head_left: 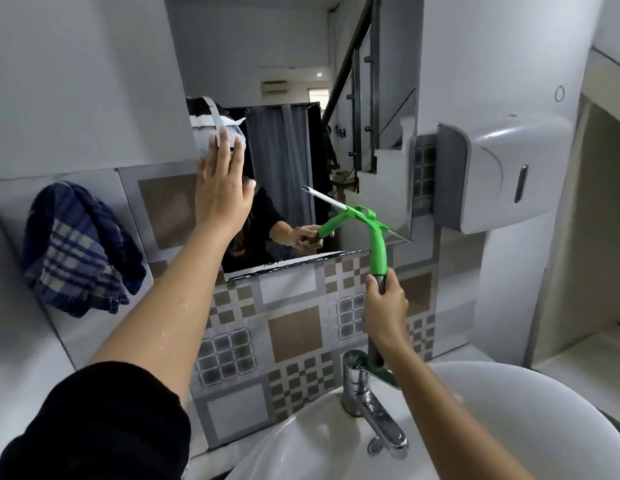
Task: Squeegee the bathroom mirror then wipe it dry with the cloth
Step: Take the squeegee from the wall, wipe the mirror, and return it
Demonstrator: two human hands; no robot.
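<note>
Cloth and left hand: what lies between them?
Head view: only bare wall tiles separate the hanging cloth from the left hand, which is open against the mirror.

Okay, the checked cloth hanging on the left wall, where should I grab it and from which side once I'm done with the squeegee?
Take the checked cloth at its bunched upper part, where it hangs from the wall, coming from the front with the left hand. That hand is open and nearest; the right hand holds the squeegee. The loose lower folds would likely just slip.

The right hand (384, 306) hides the squeegee (378, 247) handle's middle; sink (509, 410) cut off below.
</note>
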